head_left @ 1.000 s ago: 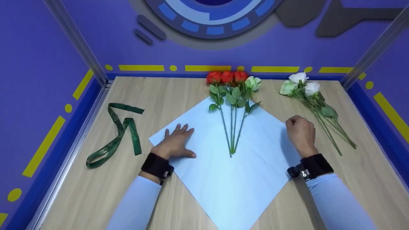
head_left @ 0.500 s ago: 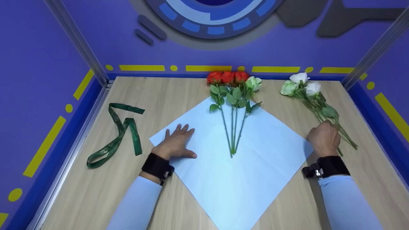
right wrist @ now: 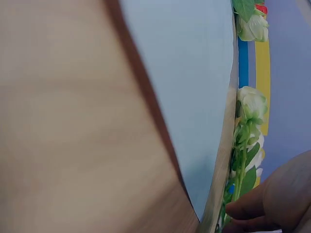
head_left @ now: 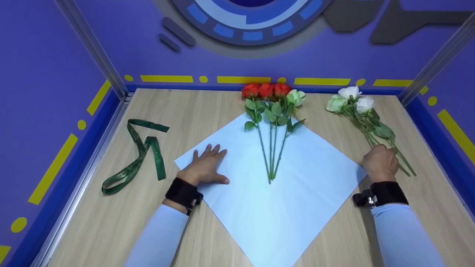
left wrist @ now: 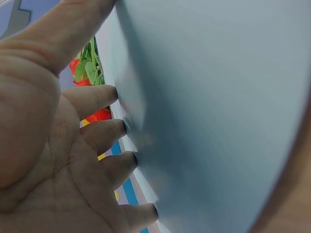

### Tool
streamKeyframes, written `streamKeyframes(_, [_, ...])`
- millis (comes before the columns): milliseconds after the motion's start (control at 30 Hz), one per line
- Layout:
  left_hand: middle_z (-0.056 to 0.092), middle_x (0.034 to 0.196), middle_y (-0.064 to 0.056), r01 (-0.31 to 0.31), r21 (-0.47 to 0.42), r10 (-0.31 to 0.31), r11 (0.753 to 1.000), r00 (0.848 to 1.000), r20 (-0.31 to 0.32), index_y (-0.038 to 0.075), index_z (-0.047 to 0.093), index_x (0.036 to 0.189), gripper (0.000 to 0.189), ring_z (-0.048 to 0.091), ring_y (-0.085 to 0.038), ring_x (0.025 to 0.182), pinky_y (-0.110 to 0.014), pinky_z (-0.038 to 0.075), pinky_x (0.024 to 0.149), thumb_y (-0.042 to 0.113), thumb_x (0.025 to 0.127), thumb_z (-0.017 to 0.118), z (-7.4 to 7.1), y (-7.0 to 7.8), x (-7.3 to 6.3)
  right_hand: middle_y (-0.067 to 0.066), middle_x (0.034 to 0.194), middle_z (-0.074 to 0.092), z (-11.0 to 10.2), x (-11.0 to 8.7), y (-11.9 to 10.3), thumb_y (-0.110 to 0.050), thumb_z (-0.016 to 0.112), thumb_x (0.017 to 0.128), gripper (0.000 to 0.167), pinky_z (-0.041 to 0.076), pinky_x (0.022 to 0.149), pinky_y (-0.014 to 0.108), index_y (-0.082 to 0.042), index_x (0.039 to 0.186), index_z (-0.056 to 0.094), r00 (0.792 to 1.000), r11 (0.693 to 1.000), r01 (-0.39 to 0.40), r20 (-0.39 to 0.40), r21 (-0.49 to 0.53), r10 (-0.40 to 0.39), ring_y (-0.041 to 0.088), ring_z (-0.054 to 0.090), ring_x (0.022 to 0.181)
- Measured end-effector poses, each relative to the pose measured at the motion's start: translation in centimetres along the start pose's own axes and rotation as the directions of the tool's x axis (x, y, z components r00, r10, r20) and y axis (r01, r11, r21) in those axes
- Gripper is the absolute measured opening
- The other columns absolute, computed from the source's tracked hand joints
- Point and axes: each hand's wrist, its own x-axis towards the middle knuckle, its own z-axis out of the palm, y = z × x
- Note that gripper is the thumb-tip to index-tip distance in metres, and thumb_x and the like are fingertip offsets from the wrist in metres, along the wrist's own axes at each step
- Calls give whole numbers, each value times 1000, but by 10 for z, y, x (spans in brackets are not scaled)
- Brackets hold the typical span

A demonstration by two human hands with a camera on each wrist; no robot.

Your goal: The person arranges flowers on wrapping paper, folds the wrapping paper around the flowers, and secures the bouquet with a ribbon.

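My left hand (head_left: 203, 167) lies flat with spread fingers on the left corner of a pale blue wrapping sheet (head_left: 267, 218). In the left wrist view its fingertips (left wrist: 119, 128) touch the sheet. Beyond the sheet's right corner, my right hand (head_left: 380, 163) pinches the stem of a pale green rose (head_left: 336, 103); the right wrist view shows thumb and finger at that stem (right wrist: 238, 189). Two white roses (head_left: 364, 104) lie with it. Across the sheet's top corner rest three red roses (head_left: 265, 90) and another pale green rose (head_left: 296, 98), their stems converging downward.
A dark green ribbon (head_left: 137, 159) lies loosely folded on the wooden table (head_left: 185, 107), left of the sheet. Blue-purple panels (head_left: 237, 63) with yellow marks close off the back and both sides. The flower heads lie near the back panel.
My right hand has moved right from the sheet's right corner to the stems of the white and pale green roses and pinches one. The left hand stays in place on the sheet.
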Motion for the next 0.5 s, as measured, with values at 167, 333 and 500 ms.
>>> streamKeyframes(167, [14, 175, -14, -2, 3, 2, 1000, 1000, -5, 16, 29, 166, 107, 3, -38, 163, -70, 1, 126, 53, 83, 85, 0, 0, 0, 47, 102, 51, 2, 0, -3, -1, 44, 94, 31, 48, 66, 58, 22, 88, 64, 1000, 1000, 19, -13, 12, -19, 58, 56, 84])
streamKeyframes(333, [15, 175, -13, 2, 2, -2, 1000, 1000, -7, 16, 29, 166, 107, 3, -38, 163, -70, 1, 126, 53, 83, 85, 1, -1, 1, 40, 92, 51, 8, -4, -8, 1, 44, 92, 27, 48, 66, 60, 18, 82, 62, 996, 997, 74, -56, 28, -73, 57, 56, 82])
streamKeyframes(500, [15, 175, -13, 5, -1, -5, 1000, 1000, -7, 17, 30, 166, 108, 3, -37, 164, -70, 1, 126, 54, 82, 86, 1, -1, 3, 36, 81, 55, 13, -7, -15, 2, 41, 92, 27, 49, 67, 63, 12, 75, 60, 987, 990, 141, -86, 31, -138, 56, 59, 80])
